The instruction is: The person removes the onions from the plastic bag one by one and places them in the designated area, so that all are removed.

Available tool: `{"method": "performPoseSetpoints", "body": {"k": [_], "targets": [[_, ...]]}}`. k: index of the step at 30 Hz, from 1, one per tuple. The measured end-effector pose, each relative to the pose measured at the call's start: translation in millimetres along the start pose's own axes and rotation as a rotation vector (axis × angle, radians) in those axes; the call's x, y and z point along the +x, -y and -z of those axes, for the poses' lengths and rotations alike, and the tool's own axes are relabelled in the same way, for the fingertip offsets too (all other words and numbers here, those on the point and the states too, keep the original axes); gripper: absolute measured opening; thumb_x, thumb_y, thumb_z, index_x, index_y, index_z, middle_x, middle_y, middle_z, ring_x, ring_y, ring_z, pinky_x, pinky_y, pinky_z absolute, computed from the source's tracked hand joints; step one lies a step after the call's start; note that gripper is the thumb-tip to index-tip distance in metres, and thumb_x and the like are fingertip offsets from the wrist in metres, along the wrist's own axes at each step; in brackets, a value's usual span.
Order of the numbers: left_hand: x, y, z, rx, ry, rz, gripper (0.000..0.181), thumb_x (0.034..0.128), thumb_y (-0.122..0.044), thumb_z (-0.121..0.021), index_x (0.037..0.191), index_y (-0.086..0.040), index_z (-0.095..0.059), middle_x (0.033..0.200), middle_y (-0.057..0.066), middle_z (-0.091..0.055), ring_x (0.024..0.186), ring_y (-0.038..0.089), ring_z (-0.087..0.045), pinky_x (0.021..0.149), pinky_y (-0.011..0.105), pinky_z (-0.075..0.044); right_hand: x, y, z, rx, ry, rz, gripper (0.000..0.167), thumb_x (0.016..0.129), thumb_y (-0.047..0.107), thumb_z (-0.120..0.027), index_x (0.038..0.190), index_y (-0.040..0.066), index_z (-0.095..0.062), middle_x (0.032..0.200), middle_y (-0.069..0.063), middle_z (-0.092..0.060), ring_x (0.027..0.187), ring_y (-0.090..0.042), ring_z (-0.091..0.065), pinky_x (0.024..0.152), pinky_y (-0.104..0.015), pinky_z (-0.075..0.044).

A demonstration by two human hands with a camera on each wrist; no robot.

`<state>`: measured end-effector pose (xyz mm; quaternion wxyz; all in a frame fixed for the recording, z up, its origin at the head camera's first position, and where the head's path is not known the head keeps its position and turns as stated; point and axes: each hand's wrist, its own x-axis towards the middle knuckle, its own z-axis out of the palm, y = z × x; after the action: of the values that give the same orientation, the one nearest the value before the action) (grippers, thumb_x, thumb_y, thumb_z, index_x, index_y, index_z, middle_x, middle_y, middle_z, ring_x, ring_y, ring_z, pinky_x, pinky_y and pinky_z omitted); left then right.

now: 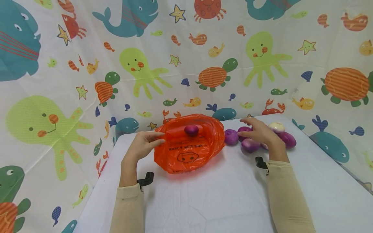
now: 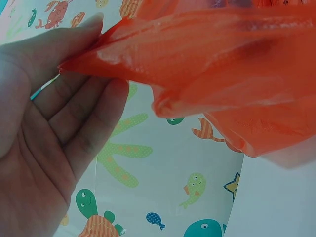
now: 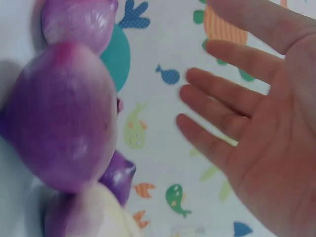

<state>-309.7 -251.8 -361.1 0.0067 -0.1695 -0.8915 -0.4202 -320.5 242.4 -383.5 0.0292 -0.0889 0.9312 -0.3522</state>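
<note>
My left hand [image 1: 144, 144] pinches the left rim of an orange-red plastic bag [image 1: 187, 165] between thumb and fingers. The left wrist view shows the film [image 2: 207, 54] drawn to a point at that grip. Wide-mouthed, the bag has dark print and a purple onion [image 1: 191, 130] within its opening. My right hand [image 1: 261, 131] hovers by a group of onions with nothing in its grasp. Its fingers are spread apart in the right wrist view, where a large purple onion [image 3: 64, 118] sits to the left. Part of the group is hidden behind this hand.
Several onions lie on the white table [image 1: 209, 200] right of the bag, among them a purple onion [image 1: 231, 137] close to its rim and a pale onion [image 1: 276, 127] farther back. A curtain [image 1: 186, 64] with sea-animal prints hangs behind and beside the table.
</note>
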Motion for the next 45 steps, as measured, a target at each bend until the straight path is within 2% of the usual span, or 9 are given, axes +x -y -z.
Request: {"method": "performPoseSetpoints", "body": {"k": [5,10,13,19,22,32,38,45], "targets": [[0.0,0.0,0.2,0.0,-0.001,-0.004,0.033,0.0959,-0.033,-0.077,0.127,-0.02,-0.077,0.114,0.005,-0.078,0.101,0.023,-0.075,0.092,0.044,-0.063,5.6,12,-5,0.027,-0.086,0.083,0.081,0.095,0.051,-0.073,0.161,0.021,-0.038,0.165,-0.015,-0.038,0.152,-0.043,-0.032,0.118,-0.072,-0.03],[0.4,-0.3,0.3,-0.001,0.0,0.0,0.034,0.0961,-0.033,-0.076,0.128,-0.021,-0.076,0.115,0.005,-0.078,0.101,0.023,-0.074,0.092,0.045,-0.063,9.5,25,-12,-0.001,-0.131,0.152,0.08,0.096,0.041,-0.074,0.162,0.016,-0.036,0.167,-0.016,-0.033,0.155,-0.043,-0.027,0.122,-0.071,-0.025],[0.5,-0.3,0.1,0.0,0.0,0.001,0.034,0.0962,-0.034,-0.076,0.128,-0.021,-0.076,0.115,0.005,-0.078,0.101,0.023,-0.074,0.092,0.044,-0.063,11.8,31,-17,0.009,-0.149,0.177,0.079,0.097,0.036,-0.075,0.162,0.018,-0.035,0.168,-0.014,-0.031,0.156,-0.041,-0.026,0.122,-0.07,-0.025],[0.3,-0.6,-0.2,-0.001,-0.002,-0.003,0.034,0.0963,-0.033,-0.076,0.128,-0.021,-0.076,0.114,0.004,-0.078,0.101,0.023,-0.074,0.091,0.044,-0.063,16.5,41,-29,0.038,-0.152,0.229,0.084,0.096,0.037,-0.076,0.165,0.026,-0.03,0.171,-0.009,-0.028,0.157,-0.039,-0.026,0.117,-0.07,-0.034],[0.0,-1.0,-0.4,-0.002,0.001,-0.004,0.034,0.0962,-0.033,-0.076,0.128,-0.021,-0.076,0.114,0.004,-0.078,0.1,0.023,-0.074,0.092,0.044,-0.063,18.4,44,-34,0.039,-0.147,0.264,0.084,0.095,0.038,-0.076,0.165,0.027,-0.03,0.171,-0.007,-0.029,0.158,-0.037,-0.025,0.119,-0.07,-0.032],[-1.2,-2.7,-0.3,0.0,0.005,-0.004,0.034,0.0964,-0.032,-0.076,0.128,-0.02,-0.076,0.114,0.005,-0.078,0.1,0.023,-0.074,0.091,0.044,-0.063,20.7,54,-45,0.001,-0.13,0.305,0.083,0.094,0.041,-0.076,0.164,0.025,-0.033,0.171,-0.009,-0.03,0.157,-0.038,-0.027,0.122,-0.071,-0.027],[-1.4,-2.4,-0.1,0.008,0.004,-0.001,0.036,0.097,-0.032,-0.075,0.13,-0.016,-0.075,0.114,0.005,-0.078,0.1,0.023,-0.074,0.092,0.045,-0.063,23.7,63,-54,-0.001,-0.138,0.353,0.078,0.095,0.038,-0.076,0.161,0.023,-0.038,0.168,-0.01,-0.035,0.156,-0.037,-0.03,0.119,-0.07,-0.032],[-0.9,-1.5,0.3,0.007,-0.005,-0.004,0.034,0.0967,-0.032,-0.076,0.128,-0.019,-0.076,0.113,0.004,-0.078,0.099,0.023,-0.075,0.092,0.045,-0.063,26.4,77,-69,0.021,-0.11,0.398,0.071,0.096,0.036,-0.075,0.158,0.019,-0.044,0.165,-0.008,-0.038,0.153,-0.035,-0.035,0.116,-0.066,-0.04]]}}
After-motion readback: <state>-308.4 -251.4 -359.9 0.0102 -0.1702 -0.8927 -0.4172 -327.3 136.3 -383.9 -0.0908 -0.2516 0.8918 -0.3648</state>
